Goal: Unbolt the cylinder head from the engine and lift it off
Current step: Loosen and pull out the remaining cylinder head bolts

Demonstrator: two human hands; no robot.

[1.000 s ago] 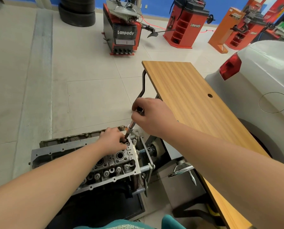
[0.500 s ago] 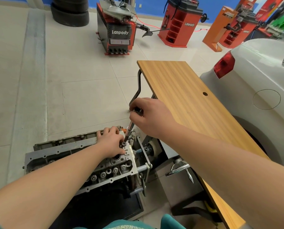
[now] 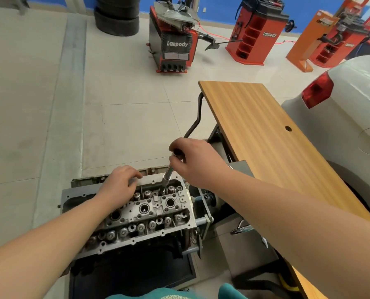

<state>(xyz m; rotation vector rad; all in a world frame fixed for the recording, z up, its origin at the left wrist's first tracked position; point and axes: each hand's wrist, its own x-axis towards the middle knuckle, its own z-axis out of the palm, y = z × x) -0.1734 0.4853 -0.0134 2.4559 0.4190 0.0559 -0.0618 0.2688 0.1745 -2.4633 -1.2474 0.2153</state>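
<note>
Setting: workshop floor (image 3: 126, 126), wooden table (image 3: 266, 134) at right.
Cylinder head (image 3: 149, 212): on engine stand, below hands.
Left hand (image 3: 119, 186): fingers relaxed, resting on head's far edge.
Right hand (image 3: 196, 160): fingers curled round socket wrench (image 3: 168, 175), seated in far-right bolt well.
Risk: tilted wrench may slip, rounding bolt.

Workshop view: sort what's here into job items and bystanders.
In use:
cylinder head
socket wrench, gripped by right hand
left hand, resting on the head's far edge

Just around:
wooden table
white car
tyre changer
stacked tyres
</note>
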